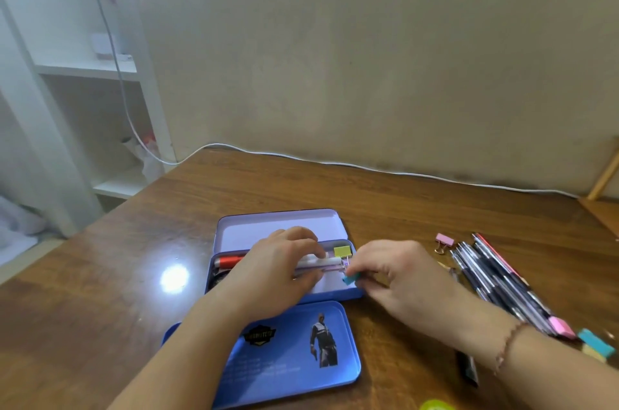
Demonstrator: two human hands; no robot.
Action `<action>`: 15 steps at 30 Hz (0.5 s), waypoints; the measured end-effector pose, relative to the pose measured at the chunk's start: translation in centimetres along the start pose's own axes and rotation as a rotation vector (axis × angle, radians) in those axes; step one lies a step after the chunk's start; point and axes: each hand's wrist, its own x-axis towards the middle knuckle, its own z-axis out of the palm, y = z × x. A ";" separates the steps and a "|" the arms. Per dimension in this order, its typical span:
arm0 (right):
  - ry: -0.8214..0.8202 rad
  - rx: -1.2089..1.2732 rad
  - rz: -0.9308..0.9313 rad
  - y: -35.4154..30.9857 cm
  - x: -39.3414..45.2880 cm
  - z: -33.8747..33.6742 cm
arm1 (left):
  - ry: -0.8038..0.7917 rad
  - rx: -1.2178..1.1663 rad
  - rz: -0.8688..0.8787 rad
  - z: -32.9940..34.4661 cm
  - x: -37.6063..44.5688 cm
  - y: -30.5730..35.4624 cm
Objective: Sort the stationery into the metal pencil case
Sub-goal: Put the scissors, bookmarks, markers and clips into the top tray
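Nearest, the right hand [398, 272] pinches a teal binder clip [350, 279] over the metal pencil case [335, 294] rim. Beside it, the left hand [281, 265] curls around a white pen [321, 263] inside. Pens [495, 272] lie right of both hands.

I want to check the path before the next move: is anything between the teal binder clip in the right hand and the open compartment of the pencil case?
Nothing visible blocks it. The right hand holds the teal binder clip right at the pencil case near rim. The left hand covers the middle, but the right end near the yellow clip looks free.
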 end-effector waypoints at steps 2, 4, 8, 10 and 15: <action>0.035 -0.057 -0.015 0.2 -0.5 0.7 | 0.001 0.004 0.006 0.1 0.0 -0.1; 0.053 -0.098 -0.020 0.3 -0.6 0.8 | -0.002 0.008 0.010 0.1 0.0 -0.2; -0.028 -0.105 -0.026 0.7 -0.7 0.3 | -0.003 0.013 0.011 0.1 0.0 -0.2; -0.048 -0.093 -0.018 0.9 -0.7 0.1 | -0.004 0.017 0.012 0.1 0.0 -0.2; -0.084 -0.164 -0.011 0.7 -0.4 0.4 | -0.008 0.024 0.009 0.1 0.0 -0.1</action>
